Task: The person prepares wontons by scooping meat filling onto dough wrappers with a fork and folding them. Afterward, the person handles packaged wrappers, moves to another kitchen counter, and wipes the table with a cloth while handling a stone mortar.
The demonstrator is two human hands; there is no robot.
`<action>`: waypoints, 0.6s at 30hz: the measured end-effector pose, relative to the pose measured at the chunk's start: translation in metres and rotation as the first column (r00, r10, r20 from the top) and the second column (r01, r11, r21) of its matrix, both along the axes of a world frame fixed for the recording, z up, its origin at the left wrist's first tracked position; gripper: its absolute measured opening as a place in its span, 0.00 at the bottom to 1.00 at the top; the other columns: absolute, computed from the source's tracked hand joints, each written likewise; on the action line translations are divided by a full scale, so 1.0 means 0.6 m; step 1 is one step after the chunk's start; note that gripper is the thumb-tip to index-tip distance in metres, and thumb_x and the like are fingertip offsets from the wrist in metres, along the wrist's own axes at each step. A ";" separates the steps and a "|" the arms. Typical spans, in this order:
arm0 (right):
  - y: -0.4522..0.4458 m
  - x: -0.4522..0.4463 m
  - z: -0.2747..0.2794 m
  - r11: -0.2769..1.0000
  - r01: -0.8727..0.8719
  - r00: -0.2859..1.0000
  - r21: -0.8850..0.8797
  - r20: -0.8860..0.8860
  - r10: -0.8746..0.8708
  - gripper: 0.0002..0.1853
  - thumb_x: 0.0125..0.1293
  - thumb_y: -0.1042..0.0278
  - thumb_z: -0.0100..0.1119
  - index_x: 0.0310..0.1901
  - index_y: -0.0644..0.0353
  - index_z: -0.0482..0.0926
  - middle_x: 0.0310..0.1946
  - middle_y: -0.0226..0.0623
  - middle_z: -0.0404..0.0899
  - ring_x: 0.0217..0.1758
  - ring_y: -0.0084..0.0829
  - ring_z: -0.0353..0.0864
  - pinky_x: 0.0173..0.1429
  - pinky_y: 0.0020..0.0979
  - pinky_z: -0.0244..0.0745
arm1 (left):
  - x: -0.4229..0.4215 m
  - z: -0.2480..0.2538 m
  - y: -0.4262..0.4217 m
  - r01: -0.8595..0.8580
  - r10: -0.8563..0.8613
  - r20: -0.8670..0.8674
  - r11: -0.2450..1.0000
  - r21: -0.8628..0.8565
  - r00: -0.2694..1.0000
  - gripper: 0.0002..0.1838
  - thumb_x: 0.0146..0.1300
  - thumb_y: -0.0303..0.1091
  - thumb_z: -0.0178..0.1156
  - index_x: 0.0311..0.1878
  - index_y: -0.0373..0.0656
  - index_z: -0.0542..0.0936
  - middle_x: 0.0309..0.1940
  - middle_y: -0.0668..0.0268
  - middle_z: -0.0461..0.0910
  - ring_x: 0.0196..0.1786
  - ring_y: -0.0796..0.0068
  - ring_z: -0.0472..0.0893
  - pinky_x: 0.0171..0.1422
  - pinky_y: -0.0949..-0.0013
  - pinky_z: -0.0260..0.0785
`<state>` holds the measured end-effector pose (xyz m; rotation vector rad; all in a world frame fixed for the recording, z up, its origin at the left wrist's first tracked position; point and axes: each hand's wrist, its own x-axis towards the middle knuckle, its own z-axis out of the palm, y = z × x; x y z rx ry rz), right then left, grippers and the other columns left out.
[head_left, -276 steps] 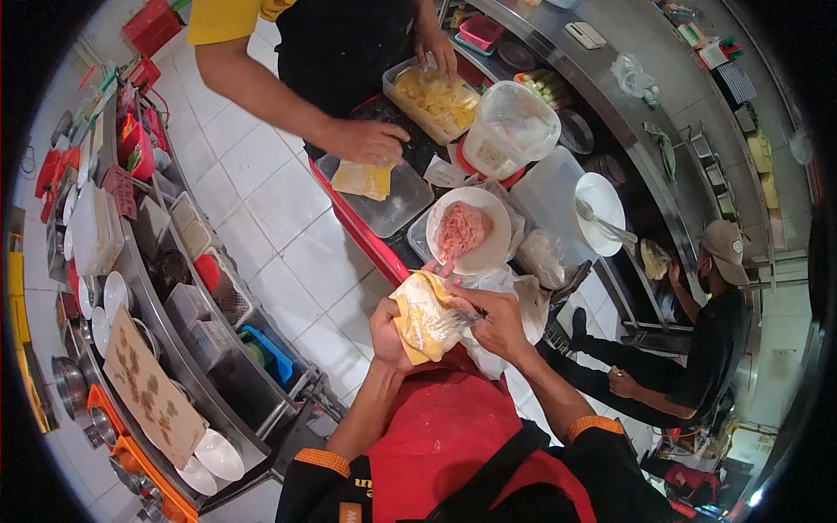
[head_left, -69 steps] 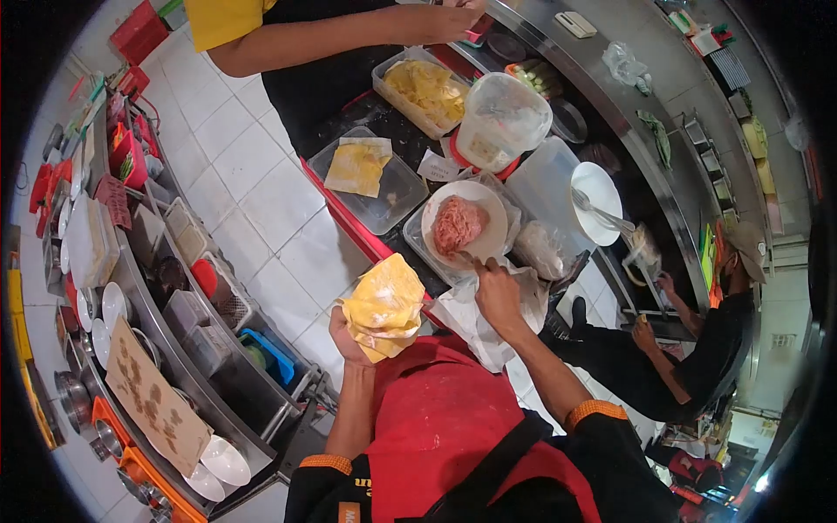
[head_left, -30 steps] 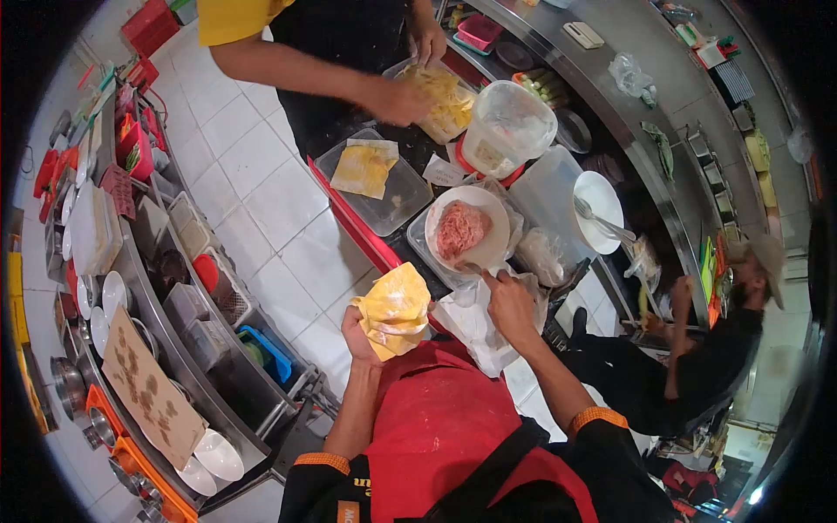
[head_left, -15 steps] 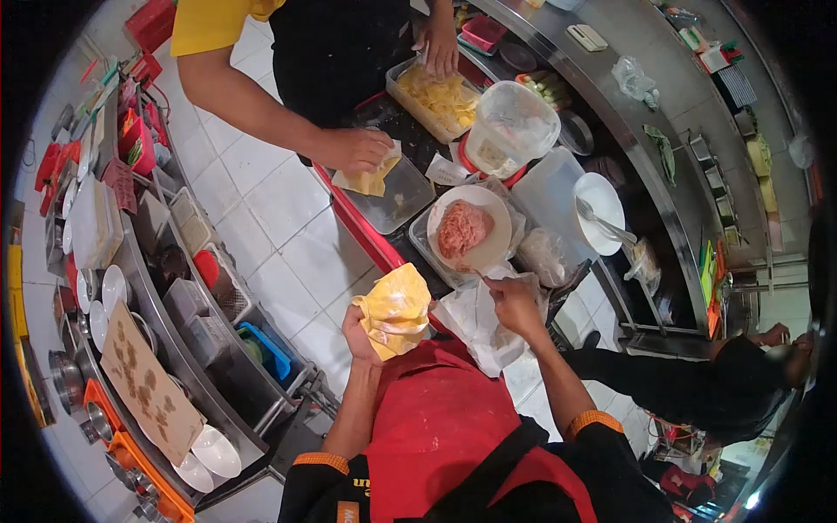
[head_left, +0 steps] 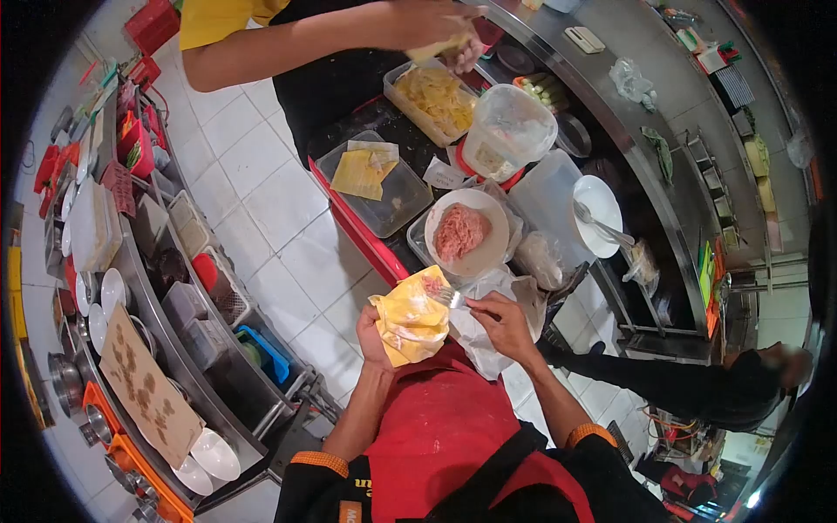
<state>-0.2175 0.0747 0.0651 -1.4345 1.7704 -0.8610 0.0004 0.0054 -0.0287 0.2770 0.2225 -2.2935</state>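
My left hand [head_left: 375, 340] is closed around a bunch of yellow dough wrappers [head_left: 406, 324], dusted with white flour. In my right hand [head_left: 502, 321] is a fork [head_left: 452, 298], its tines against the top wrapper. A small dab of pink minced meat [head_left: 432, 284] sits there by the tines. Just beyond my hands stands a white bowl [head_left: 491, 250] with a lump of minced meat [head_left: 459, 234]. White plastic or paper sheeting [head_left: 481, 344] lies under my right hand.
Across from me, a co-worker's hands [head_left: 453, 39] hold a wrapper above a container of folded yellow pieces [head_left: 434, 96]. A shallow container [head_left: 388, 205] holds loose wrappers [head_left: 364, 171]. A plate [head_left: 602, 196] carries a fork. Steel counters flank both sides; another person [head_left: 741, 383] is at right.
My right hand has brought the fork from beside the bowl to the wrappers, where meat now shows. The co-worker's hands have lifted a wrapper from the shallow container and moved away from me.
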 end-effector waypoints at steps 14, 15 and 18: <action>-0.036 0.005 0.072 0.990 0.142 0.962 0.026 0.233 -0.144 0.14 0.67 0.69 0.58 0.51 0.64 0.81 0.27 0.25 0.74 0.29 0.16 0.69 0.34 0.21 0.65 | -0.008 0.057 -0.012 -0.001 -0.031 -0.250 0.992 -0.128 0.968 0.32 0.58 0.41 0.43 0.62 0.28 0.68 0.59 0.47 0.73 0.59 0.49 0.75 0.69 0.50 0.64; -0.044 0.012 0.074 0.989 0.145 0.962 0.025 0.231 -0.147 0.14 0.67 0.69 0.58 0.51 0.64 0.81 0.27 0.25 0.74 0.29 0.16 0.69 0.34 0.21 0.65 | -0.012 0.064 -0.011 0.002 -0.034 -0.252 0.992 -0.128 0.967 0.32 0.58 0.41 0.43 0.62 0.28 0.68 0.59 0.47 0.73 0.59 0.49 0.75 0.69 0.50 0.64; -0.061 0.030 0.076 0.982 0.138 0.936 0.125 0.308 -0.171 0.14 0.69 0.66 0.56 0.51 0.63 0.82 0.25 0.23 0.74 0.30 0.14 0.67 0.34 0.20 0.63 | -0.028 0.106 -0.011 0.091 -0.099 -0.063 0.990 -0.109 0.993 0.38 0.56 0.43 0.42 0.69 0.29 0.60 0.66 0.46 0.65 0.65 0.47 0.70 0.73 0.50 0.57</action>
